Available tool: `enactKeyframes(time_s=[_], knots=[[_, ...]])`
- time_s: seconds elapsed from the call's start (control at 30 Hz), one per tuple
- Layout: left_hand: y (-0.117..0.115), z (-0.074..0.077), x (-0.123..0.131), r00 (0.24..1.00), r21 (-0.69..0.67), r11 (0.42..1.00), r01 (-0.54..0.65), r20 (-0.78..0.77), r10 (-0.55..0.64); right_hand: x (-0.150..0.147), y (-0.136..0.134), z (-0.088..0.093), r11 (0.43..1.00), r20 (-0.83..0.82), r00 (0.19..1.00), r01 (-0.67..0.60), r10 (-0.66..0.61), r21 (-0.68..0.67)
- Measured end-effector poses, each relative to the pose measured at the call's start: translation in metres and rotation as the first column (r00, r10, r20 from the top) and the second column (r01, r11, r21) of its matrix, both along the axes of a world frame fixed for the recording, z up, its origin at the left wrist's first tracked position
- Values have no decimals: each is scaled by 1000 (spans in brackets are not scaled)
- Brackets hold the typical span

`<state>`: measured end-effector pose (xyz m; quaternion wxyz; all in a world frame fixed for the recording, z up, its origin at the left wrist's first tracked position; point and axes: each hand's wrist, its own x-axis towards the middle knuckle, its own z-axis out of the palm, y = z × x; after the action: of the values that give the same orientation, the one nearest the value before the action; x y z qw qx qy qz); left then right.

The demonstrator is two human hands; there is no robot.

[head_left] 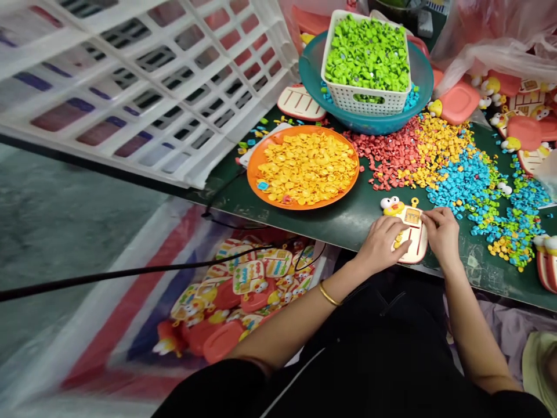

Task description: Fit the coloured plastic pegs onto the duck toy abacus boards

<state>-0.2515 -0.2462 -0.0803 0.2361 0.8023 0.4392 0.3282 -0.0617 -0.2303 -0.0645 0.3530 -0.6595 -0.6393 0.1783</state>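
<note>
Two hands over a duck-faced toy board at the counter's near edge

The cream duck-faced toy board (415, 237) lies flat on the dark green counter (322, 223), against the wearer's body; clock directions run from it, with twelve pointing away from the wearer. The left hand (383, 239) comes in from eight o'clock, half curled, its thumb apart from the fingers and resting over the board. It covers the board's left side, and a few yellow pieces (398, 239) show only partly by its fingers; whether it grips any cannot be told. The right hand (441, 232) bends in at three o'clock, thumb and forefinger drawn nearly together at the board's upper edge; anything pinched between them is too small to make out.

At ten o'clock stands an orange plate (251, 171) heaped with yellow pieces. Toward eleven, a perforated white basket (361, 100) of green pieces sits in a teal bowl (311, 72), hiding most of the blue pieces inside. Loose red, yellow and blue piles spread from twelve to two. Near three, another toy (547, 264) is cut off by the frame. At nine, below the counter, finished-looking boards (248, 277) overlap, many hidden. A white crate (191, 168) at ten runs out of view, blurred.
</note>
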Motion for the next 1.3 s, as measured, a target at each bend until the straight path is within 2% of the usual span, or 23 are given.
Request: enactKeyframes(time_s=[0.2, 0.37, 0.43, 0.5, 0.57, 0.63, 0.7, 0.77, 0.87, 0.93, 1.0, 1.1, 1.23, 1.3], knots=[[0, -1, 1, 999, 25, 1000, -8, -33, 9, -3, -10, -3, 992, 208, 970, -128, 123, 12], [2, -2, 0, 999, -1, 1000, 2, -38, -2, -21, -25, -5, 984, 66, 984, -170, 166, 59], [4, -1, 0, 999, 10, 1000, 0, -40, 0, -17, -24, -4, 992, -21, 996, -89, 91, 94], [5, 2, 0, 995, 39, 999, 32, -95, -28, -1, -16, -1, 989, -47, 995, 96, -91, 112], [8, 6, 0, 976, 67, 991, 117, -194, -102, 21, -6, 1, 964, 22, 967, 251, -254, 89], [10, 7, 1, 946, 79, 974, 214, -266, -187, 37, 3, 3, 961, 118, 954, 272, -276, 42], [11, 7, 2, 944, 92, 967, 239, -254, -210, 42, 6, 3, 970, 140, 960, 241, -243, 30], [11, 4, 3, 966, 114, 973, 200, -189, -176, 35, 5, 3, 978, 75, 976, 198, -202, 59], [8, 1, 4, 988, 136, 982, 131, -94, -119, 11, 6, 1, 995, -19, 999, 45, -44, 91], [7, 0, 6, 993, 147, 983, 110, -52, -104, -1, 10, -2, 994, 9, 999, -32, 31, 105], [7, 0, 7, 996, 153, 984, 86, -27, -83, -7, 13, -4, 993, 64, 998, -37, 30, 110], [7, 0, 9, 1000, 140, 990, 25, -18, -22, -7, 5, -4, 994, 77, 995, -75, 69, 76], [6, 0, 10, 996, 79, 995, -67, -61, 72, -4, -13, -1, 965, 9, 966, -260, 260, 43], [6, 0, 11, 989, 60, 993, -104, -101, 110, 2, -9, -2, 974, 16, 977, -214, 214, 75]])
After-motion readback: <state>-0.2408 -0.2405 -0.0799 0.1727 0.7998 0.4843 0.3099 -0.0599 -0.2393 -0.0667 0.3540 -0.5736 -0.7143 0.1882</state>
